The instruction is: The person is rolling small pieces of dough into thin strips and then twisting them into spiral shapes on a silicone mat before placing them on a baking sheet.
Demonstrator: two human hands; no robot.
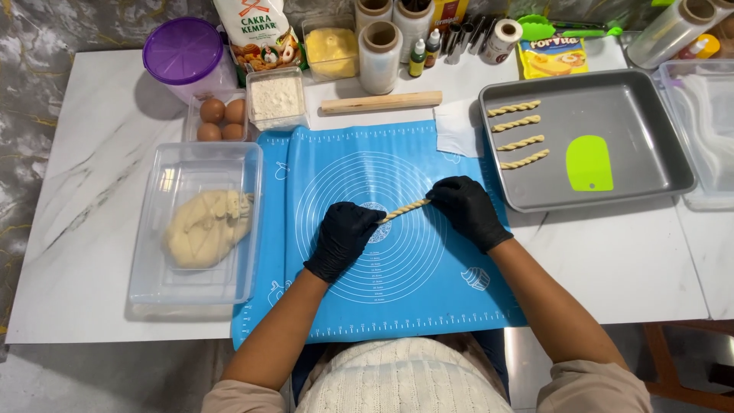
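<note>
Both my hands wear black gloves. My left hand [342,237] pinches the near end of a twisted dough rope [405,209], and my right hand [468,208] pinches its far end. The rope lies stretched over the middle of a blue silicone baking mat [306,306] with printed circles. A grey metal baking tray [650,115] stands to the right of the mat. Several finished dough twists [518,134] lie in a column at its left side, with a green plastic scraper [589,164] beside them.
A clear plastic tub [153,283] with a lump of dough [205,228] stands left of the mat. Behind it: eggs [222,120], a flour container [277,97], a purple-lidded tub [183,52], a flour bag [256,30]. A wooden rolling pin [381,102], film rolls, small bottles and a butter container line the back.
</note>
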